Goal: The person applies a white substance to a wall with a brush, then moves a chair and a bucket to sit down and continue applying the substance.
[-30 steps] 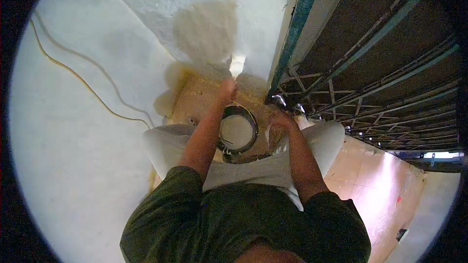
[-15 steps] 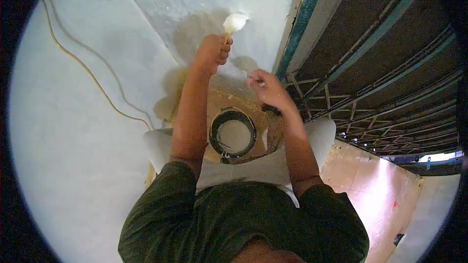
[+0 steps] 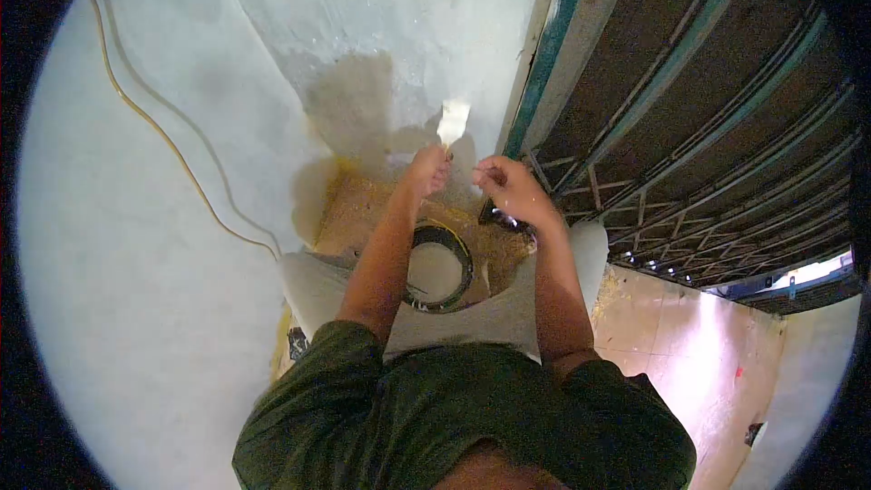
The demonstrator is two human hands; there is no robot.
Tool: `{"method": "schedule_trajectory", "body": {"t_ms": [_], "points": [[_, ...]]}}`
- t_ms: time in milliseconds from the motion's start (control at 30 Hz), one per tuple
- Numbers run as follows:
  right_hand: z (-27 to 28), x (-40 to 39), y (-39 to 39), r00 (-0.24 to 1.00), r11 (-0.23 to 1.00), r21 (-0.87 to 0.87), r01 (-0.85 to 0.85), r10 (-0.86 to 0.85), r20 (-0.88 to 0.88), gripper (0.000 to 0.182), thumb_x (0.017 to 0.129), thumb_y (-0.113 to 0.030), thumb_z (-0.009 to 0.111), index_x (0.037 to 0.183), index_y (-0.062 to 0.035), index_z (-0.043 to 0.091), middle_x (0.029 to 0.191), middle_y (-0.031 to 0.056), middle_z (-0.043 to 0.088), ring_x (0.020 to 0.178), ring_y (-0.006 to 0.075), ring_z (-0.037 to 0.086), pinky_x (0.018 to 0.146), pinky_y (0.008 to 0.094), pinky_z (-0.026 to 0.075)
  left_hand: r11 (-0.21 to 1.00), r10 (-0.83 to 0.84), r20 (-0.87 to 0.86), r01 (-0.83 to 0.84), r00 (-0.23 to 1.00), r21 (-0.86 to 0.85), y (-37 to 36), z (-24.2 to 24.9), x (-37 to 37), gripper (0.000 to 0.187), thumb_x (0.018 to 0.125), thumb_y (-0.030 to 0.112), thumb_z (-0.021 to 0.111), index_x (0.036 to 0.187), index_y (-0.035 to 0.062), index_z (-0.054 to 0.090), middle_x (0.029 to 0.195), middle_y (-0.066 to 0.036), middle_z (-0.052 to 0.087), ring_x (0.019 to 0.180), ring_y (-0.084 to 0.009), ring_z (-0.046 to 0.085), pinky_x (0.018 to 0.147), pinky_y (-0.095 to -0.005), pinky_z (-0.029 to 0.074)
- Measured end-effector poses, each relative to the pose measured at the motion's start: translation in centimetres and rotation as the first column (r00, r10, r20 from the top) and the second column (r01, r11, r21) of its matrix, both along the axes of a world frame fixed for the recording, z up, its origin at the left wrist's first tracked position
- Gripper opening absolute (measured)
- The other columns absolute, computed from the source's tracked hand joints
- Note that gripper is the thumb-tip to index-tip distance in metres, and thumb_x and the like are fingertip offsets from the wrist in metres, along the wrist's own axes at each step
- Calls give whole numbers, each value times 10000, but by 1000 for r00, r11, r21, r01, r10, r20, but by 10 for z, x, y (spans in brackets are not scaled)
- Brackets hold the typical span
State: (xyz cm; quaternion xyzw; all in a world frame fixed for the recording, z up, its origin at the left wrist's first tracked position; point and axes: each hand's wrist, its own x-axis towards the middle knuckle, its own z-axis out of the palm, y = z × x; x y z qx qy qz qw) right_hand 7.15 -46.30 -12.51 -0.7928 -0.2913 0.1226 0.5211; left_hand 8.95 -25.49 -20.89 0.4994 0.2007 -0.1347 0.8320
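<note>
My left hand [image 3: 429, 171] is closed round the handle of a putty knife [image 3: 454, 120], its flared end coated in white paste and held close to the wall [image 3: 494, 45]. To its right, my right hand [image 3: 513, 191] is closed in a pinch; whatever sits between the fingers is too small to make out. Below both hands, between my knees, stands a black bucket [image 3: 469, 265] with a pale grey-white filling [image 3: 436, 272]. My left forearm covers part of its left rim.
A folding metal gate [image 3: 671, 127] with green bars runs along the right side. A yellowish cable [image 3: 163, 139] hangs across the left wall. Brown, stained flooring [image 3: 358, 209] lies round the bucket. A dark object [image 3: 499, 216] rests below my right hand.
My left hand has come down and slightly right with the putty knife, away from the higher spot on the wall. My right hand has dropped a little and moved slightly right.
</note>
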Motion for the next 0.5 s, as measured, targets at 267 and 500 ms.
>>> {"method": "schedule_trajectory", "body": {"t_ms": [267, 500], "points": [[13, -5, -6, 997, 999, 38, -31, 34, -73, 230, 870, -206, 607, 960, 4, 579, 809, 18, 601, 737, 86, 546, 653, 245, 450, 994, -93, 268, 104, 959, -29, 19, 124, 7, 104, 868, 142, 455, 854, 49, 500, 585, 60, 412, 431, -29, 356, 332, -166, 246], [48, -13, -6, 998, 999, 11, -45, 46, -50, 219, 885, -202, 586, 959, 4, 577, 827, 23, 605, 751, 91, 559, 640, 240, 446, 973, -213, 530, 125, 821, 196, 31, 280, 23, 76, 829, 84, 458, 776, 52, 502, 586, 47, 426, 418, -24, 320, 339, -180, 193]]}}
